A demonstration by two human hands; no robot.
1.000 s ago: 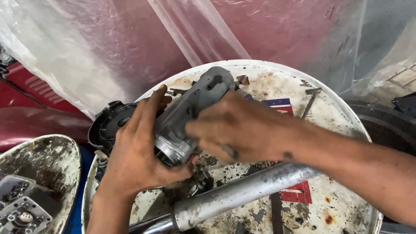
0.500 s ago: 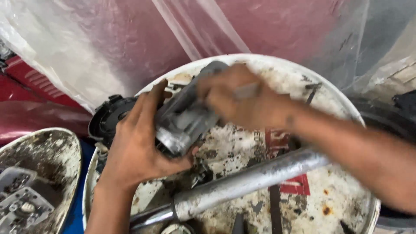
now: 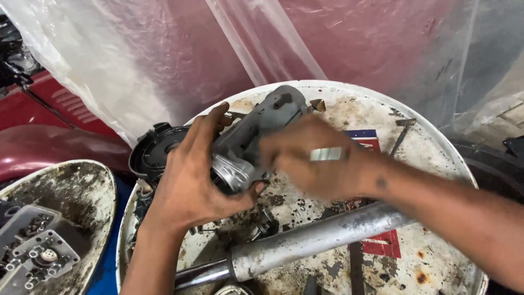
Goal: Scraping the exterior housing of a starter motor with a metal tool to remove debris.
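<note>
Over one round tray [image 3: 436,147], two hands: left [image 3: 191,180] gripping one grey housing [image 3: 256,131], right [image 3: 311,158] blurred, grip unclear.

A sheet of clear plastic film [image 3: 164,60] hangs across the far side of the scene, creased and catching pale highlights, with dull red bodywork showing through it. At the far left a red painted panel [image 3: 60,104] with raised ribs slopes down beside the film, and a darker red curved panel [image 3: 49,147] lies nearer. A round white drum top [image 3: 436,158], stained with rust and grease, fills the middle and right. At the near left sits a second grimy white lid [image 3: 82,186], and a strip of blue [image 3: 109,262] shows between the two. Light is soft and even, with no hard shadows.
</note>
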